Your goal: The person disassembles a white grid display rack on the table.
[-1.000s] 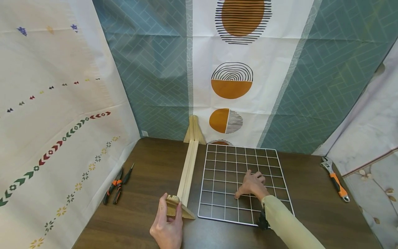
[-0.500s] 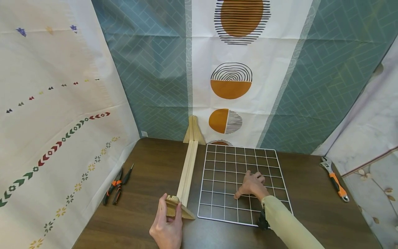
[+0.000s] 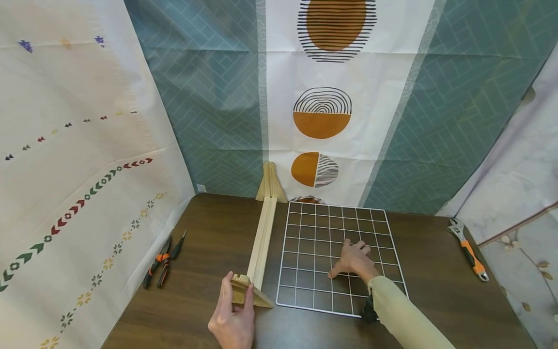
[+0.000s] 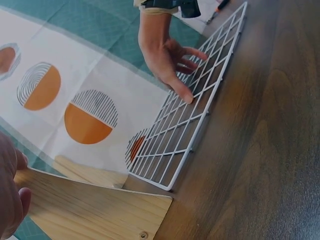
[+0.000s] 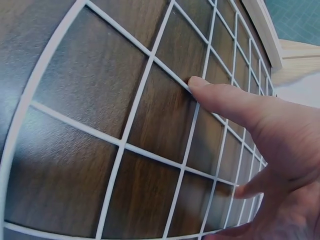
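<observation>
A wooden frame stands on the table left of centre: two long pale rails (image 3: pixel 262 240) run between a flared far end piece (image 3: pixel 271 184) and a matching near end piece (image 3: pixel 257 296). My left hand (image 3: pixel 233 317) grips the top of that near piece, thumb on one side and fingers on the other. A screw head (image 4: pixel 143 235) shows low on the wood in the left wrist view. To the right lies a white wire grid panel (image 3: pixel 320 311). My right hand (image 3: pixel 354 259) rests on it with fingers spread, the thumb (image 5: pixel 215 95) touching a wire near a crossing.
Orange-and-black pliers (image 3: pixel 159 264) and a screwdriver (image 3: pixel 178 247) lie on the brown table (image 3: pixel 209 218) at left. An adjustable wrench (image 3: pixel 471 252) lies at far right. Patterned cloths (image 3: pixel 209 121) hang behind and on both sides.
</observation>
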The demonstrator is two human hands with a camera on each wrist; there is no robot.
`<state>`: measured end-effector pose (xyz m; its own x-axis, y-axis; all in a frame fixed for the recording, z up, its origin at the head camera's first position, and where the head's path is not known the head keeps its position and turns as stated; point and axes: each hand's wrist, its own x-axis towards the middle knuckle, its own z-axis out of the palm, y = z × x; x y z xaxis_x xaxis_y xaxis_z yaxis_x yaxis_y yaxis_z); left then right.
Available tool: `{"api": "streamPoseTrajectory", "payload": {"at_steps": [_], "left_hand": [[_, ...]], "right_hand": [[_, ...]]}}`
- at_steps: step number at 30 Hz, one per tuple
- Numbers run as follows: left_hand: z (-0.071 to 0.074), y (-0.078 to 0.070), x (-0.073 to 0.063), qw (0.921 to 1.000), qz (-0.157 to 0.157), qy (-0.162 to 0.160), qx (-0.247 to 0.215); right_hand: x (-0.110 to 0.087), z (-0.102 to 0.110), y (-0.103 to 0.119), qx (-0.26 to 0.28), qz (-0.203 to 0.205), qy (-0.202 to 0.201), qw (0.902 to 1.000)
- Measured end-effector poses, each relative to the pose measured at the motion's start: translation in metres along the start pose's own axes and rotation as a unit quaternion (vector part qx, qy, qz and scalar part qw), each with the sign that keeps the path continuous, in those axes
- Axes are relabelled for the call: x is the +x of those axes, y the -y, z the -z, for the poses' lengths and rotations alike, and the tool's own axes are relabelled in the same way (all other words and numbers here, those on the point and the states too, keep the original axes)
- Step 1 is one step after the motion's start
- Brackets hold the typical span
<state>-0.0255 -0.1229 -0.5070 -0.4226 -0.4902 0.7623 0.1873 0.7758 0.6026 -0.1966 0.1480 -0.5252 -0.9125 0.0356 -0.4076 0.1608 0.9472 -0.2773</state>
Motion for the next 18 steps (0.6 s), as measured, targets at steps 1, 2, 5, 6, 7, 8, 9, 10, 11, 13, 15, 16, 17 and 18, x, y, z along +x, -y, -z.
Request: {"api": "streamPoseTrajectory", "payload": {"at_steps": [1,2,5,6,7,8,9,10,11,13,15,16,17,18], "left_hand": [[0.000,0.001,0.000,1.0000,-0.001,0.000,0.000],[0.000,0.001,0.001,1.0000,-0.002,0.001,-0.001],[0.000,0.003,0.002,1.0000,-0.008,0.004,-0.001],[0.000,0.004,0.003,0.9999,-0.009,0.005,-0.002],[0.000,0.005,0.003,0.9999,-0.011,0.006,-0.001],[0.001,0.006,0.003,0.9999,-0.011,0.005,-0.001],[0.001,0.007,0.004,0.9999,-0.010,0.005,-0.003],[0.002,0.008,0.004,0.9999,-0.009,0.005,-0.004],[0.002,0.009,0.004,0.9999,-0.007,0.005,-0.006],[0.006,0.012,0.006,0.9999,0.006,0.004,-0.012],[0.010,0.018,0.011,0.9995,0.021,0.008,-0.022],[0.012,0.022,0.015,0.9993,0.025,0.010,-0.026],[0.014,0.026,0.020,0.9991,0.028,0.012,-0.029],[0.017,0.031,0.026,0.9991,0.027,0.017,-0.028]], "right_hand": [[-0.001,0.000,-0.001,0.004,0.005,-0.003,1.0000],[-0.001,0.001,-0.003,0.008,0.012,-0.009,0.9999],[-0.001,0.004,-0.011,0.019,0.041,-0.041,0.9981],[-0.002,0.006,-0.015,0.022,0.053,-0.055,0.9968],[-0.002,0.007,-0.018,0.025,0.063,-0.071,0.9952],[-0.003,0.010,-0.022,0.029,0.073,-0.086,0.9932],[-0.004,0.012,-0.027,0.032,0.080,-0.098,0.9915],[-0.005,0.015,-0.031,0.034,0.087,-0.107,0.9898],[-0.006,0.019,-0.035,0.036,0.093,-0.116,0.9882],[-0.009,0.025,-0.044,0.040,0.102,-0.126,0.9860],[-0.013,0.033,-0.052,0.040,0.113,-0.134,0.9837],[-0.015,0.037,-0.057,0.040,0.117,-0.138,0.9826],[-0.017,0.040,-0.061,0.038,0.121,-0.143,0.9815],[-0.018,0.044,-0.066,0.034,0.126,-0.148,0.9803]]}}
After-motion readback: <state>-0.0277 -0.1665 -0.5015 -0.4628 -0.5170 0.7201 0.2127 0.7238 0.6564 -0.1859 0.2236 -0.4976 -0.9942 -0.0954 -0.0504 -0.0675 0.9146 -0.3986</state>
